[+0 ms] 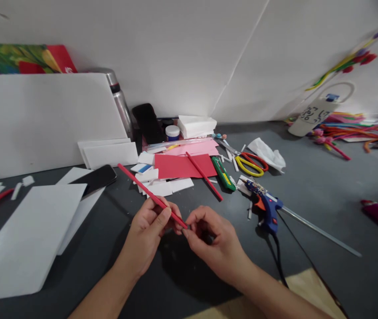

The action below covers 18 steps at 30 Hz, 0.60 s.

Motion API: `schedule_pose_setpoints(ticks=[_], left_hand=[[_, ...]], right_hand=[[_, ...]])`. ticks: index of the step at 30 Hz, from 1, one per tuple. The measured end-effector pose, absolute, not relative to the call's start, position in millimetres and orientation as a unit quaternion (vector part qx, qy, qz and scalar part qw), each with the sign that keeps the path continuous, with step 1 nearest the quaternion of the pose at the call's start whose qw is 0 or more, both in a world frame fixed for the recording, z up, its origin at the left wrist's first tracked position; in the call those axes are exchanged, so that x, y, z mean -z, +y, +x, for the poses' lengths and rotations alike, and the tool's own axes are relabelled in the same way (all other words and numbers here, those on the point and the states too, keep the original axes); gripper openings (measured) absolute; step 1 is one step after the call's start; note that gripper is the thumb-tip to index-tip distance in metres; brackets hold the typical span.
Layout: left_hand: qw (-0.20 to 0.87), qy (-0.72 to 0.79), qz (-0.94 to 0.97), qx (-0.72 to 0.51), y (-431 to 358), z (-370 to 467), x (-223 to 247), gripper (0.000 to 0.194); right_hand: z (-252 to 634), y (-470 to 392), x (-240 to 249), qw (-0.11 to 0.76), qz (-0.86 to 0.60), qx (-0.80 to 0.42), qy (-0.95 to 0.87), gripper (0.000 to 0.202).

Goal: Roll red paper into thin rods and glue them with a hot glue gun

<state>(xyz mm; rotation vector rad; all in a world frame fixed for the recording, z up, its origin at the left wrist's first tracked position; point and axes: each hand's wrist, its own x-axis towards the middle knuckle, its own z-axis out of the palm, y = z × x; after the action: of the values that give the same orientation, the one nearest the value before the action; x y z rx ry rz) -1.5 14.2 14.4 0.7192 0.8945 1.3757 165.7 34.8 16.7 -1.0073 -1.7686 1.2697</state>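
A thin red stick (139, 184), perhaps rolled paper, slants over the table from upper left to lower right. My left hand (151, 226) is closed around its lower part, thumb on top. At the stick's lower end, the thumb and forefinger of my right hand (214, 241) pinch the tip. Just beyond my hands a second red stick (205, 177) lies across a red sheet of paper (172, 167). To the right of the sheet is a green box cutter (224, 174).
A blue glue gun (270, 212) with a long clear glue stick lies to the right, its cord trailing toward me. Scissors (250, 164) and a crumpled tissue (267, 153) sit behind it. White boards (32, 235) and a phone (98, 179) lie at left. A white bottle (313, 116) tilts at the back right.
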Motion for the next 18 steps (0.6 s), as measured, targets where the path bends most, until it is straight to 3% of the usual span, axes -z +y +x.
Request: schedule_pose_setpoints(ticks=[13,18], left_hand=[[0.629,0.389,0.317,-0.594,14.1,-1.3,-15.2,0.008],[0.639,0.379,0.320,-0.588,13.4,-2.7,-14.5,0.007]], right_hand=[[168.6,35.2,-16.3,0.359,-0.374,-0.436,-0.736,0.006],[172.8,37.3,-20.4,0.339,-0.338,-0.343,-0.808,0.010]])
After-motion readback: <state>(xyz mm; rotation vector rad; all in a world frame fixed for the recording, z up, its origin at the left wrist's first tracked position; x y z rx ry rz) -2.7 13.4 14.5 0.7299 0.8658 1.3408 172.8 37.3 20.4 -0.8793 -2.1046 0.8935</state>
